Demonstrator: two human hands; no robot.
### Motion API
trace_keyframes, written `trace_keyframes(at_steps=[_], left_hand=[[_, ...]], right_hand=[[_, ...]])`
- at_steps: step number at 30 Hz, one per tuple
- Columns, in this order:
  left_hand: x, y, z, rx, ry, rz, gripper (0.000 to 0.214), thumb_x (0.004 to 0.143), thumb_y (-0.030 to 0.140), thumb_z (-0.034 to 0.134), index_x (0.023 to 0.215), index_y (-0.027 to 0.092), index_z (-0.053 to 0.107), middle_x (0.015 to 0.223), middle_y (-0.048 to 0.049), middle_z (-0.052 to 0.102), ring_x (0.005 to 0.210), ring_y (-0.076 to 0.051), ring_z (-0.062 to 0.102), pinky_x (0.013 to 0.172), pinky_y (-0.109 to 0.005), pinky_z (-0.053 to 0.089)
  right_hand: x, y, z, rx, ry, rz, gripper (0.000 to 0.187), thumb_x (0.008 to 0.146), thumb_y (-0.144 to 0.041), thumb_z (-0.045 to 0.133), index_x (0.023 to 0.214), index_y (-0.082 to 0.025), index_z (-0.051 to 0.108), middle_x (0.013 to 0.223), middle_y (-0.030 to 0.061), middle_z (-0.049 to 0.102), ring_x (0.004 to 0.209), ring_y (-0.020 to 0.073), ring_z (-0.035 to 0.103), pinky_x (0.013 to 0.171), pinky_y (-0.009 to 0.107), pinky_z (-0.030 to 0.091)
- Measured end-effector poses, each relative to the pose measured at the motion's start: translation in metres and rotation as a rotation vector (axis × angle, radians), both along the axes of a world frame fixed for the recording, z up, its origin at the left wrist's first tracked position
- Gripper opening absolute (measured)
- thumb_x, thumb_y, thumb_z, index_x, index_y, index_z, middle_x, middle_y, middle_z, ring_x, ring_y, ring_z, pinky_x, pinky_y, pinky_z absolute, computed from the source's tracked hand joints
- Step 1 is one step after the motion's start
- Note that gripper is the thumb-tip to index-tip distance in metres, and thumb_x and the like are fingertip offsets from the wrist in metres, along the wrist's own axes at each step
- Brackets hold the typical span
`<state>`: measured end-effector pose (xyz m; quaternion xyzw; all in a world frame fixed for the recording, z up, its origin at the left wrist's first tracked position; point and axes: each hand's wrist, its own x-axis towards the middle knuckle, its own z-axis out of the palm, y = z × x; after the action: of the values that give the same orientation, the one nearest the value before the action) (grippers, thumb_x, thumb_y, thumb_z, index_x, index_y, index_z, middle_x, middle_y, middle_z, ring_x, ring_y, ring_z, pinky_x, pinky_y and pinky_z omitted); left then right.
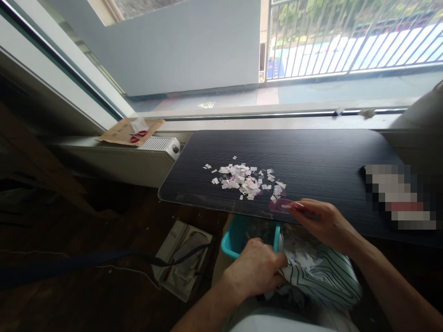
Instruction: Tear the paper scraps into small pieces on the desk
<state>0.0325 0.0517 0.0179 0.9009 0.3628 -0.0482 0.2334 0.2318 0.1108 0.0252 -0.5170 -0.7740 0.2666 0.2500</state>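
Note:
In the head view, my right hand (320, 219) is closed on a pink see-through plastic piece (282, 206), whose exact kind I cannot tell. That piece lies low over the front edge of the dark table (321, 161), just below a loose pile of small white paper scraps (242, 180). Below the edge, my left hand (258, 267) is closed at the near side of a teal plastic bin (230, 251), with its fingers on the edge of a striped bag (332, 276). Paper scraps show at the bag's mouth. Which rim the left fingers grip is partly hidden.
A pixelated object (398, 198) lies at the table's right end. Red-handled scissors (138, 135) rest on a brown envelope (117, 131) on the sill, beside a white radiator (161, 144). An open pale box (183, 258) and a dark strap (138, 259) are at lower left.

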Motion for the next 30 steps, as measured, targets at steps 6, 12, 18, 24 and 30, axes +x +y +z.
trace_keyframes(at_steps=[6, 12, 18, 24, 30], left_hand=[[0.000, -0.001, 0.001, 0.005, 0.015, -0.001, 0.014, 0.073, 0.033, 0.063, 0.076, 0.020, 0.062, 0.067, -0.0010, 0.065, 0.068, -0.020, 0.061, 0.066, -0.028, 0.042], [-0.001, -0.001, -0.001, -0.005, 0.012, 0.005, 0.013, 0.075, 0.033, 0.062, 0.077, 0.020, 0.061, 0.066, -0.0010, 0.064, 0.068, -0.020, 0.060, 0.067, -0.028, 0.040], [-0.018, -0.002, -0.003, 0.019, 0.004, 0.074, 0.011, 0.076, 0.032, 0.060, 0.074, 0.021, 0.059, 0.063, 0.0015, 0.061, 0.065, -0.018, 0.058, 0.063, -0.027, 0.037], [-0.047, -0.008, -0.003, 0.039, 0.021, 0.205, 0.010, 0.076, 0.026, 0.057, 0.068, 0.021, 0.055, 0.061, 0.0021, 0.056, 0.064, -0.017, 0.054, 0.058, -0.026, 0.031], [-0.061, -0.010, -0.002, 0.029, 0.032, 0.266, 0.009, 0.074, 0.021, 0.055, 0.066, 0.021, 0.053, 0.060, 0.0024, 0.055, 0.063, -0.016, 0.053, 0.057, -0.026, 0.028]], right_hand=[[0.001, 0.008, -0.005, 0.065, -0.020, -0.059, 0.022, 0.084, -0.032, 0.049, 0.081, -0.021, 0.067, 0.065, 0.0002, 0.056, 0.055, 0.0116, 0.047, 0.053, 0.024, 0.035], [-0.007, 0.012, -0.003, 0.048, -0.019, -0.019, 0.023, 0.085, -0.033, 0.048, 0.081, -0.021, 0.068, 0.066, 0.0005, 0.057, 0.057, 0.0118, 0.048, 0.055, 0.024, 0.036], [-0.002, 0.017, 0.000, 0.028, -0.071, 0.042, 0.024, 0.085, -0.034, 0.048, 0.077, -0.021, 0.067, 0.063, -0.0007, 0.054, 0.055, 0.0110, 0.045, 0.054, 0.024, 0.034], [0.010, 0.007, 0.012, -0.054, -0.075, 0.101, 0.024, 0.085, -0.034, 0.048, 0.075, -0.020, 0.065, 0.062, -0.0010, 0.054, 0.055, 0.0104, 0.045, 0.053, 0.024, 0.034], [0.007, 0.003, 0.009, -0.039, -0.087, 0.081, 0.023, 0.084, -0.033, 0.048, 0.077, -0.020, 0.066, 0.064, -0.0007, 0.057, 0.056, 0.0106, 0.046, 0.054, 0.024, 0.035]])
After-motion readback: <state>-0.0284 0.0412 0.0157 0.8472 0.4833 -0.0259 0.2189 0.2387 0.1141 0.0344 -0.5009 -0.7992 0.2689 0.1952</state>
